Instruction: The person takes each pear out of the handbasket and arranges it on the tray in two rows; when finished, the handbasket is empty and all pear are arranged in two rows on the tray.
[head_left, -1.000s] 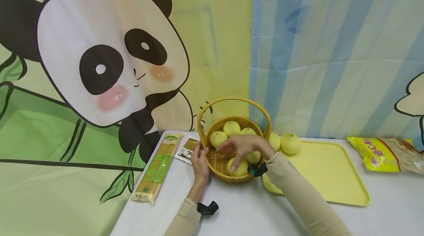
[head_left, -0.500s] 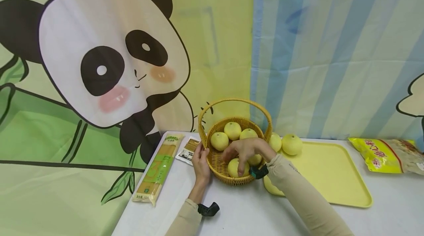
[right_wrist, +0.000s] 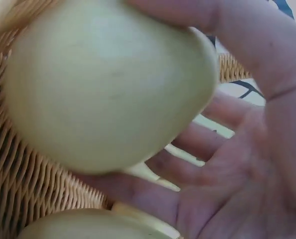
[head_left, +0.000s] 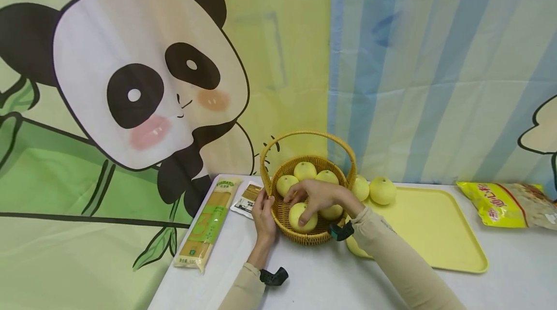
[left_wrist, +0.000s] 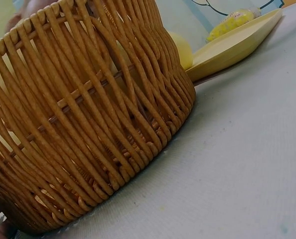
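A wicker basket [head_left: 306,239] with a tall arched handle holds several pale yellow, round to slightly pear-shaped fruits. My left hand [head_left: 264,218] grips its left side near the handle's foot. In the left wrist view the woven wall [left_wrist: 88,119] fills much of the frame, and most of that hand is out of sight. Reaching in from the right, my right hand [head_left: 318,195] grips the front fruit [head_left: 298,219], thumb on the near side. The right wrist view shows this fruit [right_wrist: 108,89] large, between the thumb and the fingers, above another fruit [right_wrist: 93,226].
Right of the basket lies a yellow tray [head_left: 435,232], with fruits [head_left: 383,191] at its left end. A yellow food bag [head_left: 500,203] lies farther right. On the left are a noodle packet [head_left: 204,225] and a small sachet [head_left: 245,201]. A printed curtain [head_left: 283,82] hangs behind the table.
The front fruit has shifted a little left inside the basket, with my right hand's fingers and thumb now round it. My left hand stays on the basket.
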Available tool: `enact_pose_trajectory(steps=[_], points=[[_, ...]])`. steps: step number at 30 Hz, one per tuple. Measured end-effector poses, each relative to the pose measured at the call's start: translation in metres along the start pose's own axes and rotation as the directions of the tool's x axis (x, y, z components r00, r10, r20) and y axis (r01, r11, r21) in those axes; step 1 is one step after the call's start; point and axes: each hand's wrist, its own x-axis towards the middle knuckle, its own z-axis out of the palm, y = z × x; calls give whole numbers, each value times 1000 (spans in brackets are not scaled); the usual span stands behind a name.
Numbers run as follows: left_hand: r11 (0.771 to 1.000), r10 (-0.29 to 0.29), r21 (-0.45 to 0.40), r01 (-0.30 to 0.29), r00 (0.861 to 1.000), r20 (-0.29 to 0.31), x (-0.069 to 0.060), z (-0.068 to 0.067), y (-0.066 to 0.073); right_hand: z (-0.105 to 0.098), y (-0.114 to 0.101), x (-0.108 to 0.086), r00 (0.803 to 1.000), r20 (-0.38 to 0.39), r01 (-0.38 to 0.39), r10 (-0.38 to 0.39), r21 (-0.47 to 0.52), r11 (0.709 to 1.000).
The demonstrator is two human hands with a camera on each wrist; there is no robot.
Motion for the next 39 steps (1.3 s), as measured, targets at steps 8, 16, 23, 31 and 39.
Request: enact_pose_trajectory(steps=[8, 16, 23, 31, 39], points=[[1000, -6, 4, 6, 1000, -7, -1, 0, 0, 5, 2, -6, 996, -16, 92, -91, 75, 993], [1000, 7, 4, -7, 1000, -2, 0, -1, 2, 8, 0, -17, 991, -78, 112, -111, 3, 994], [1000, -6, 17, 6, 1000, -8, -1, -1, -1, 10, -4, -33, 957, -269, 104, -106, -19, 994], [1000, -11, 2, 11, 1000, -4, -2, 0, -1, 10, -6, -67, 865, -493, 153, -90, 88, 984], [1000, -9, -27, 9, 1000, -1, -2, 1, 2, 6, -6, -106, 807, -576, 247, -131, 129, 960]])
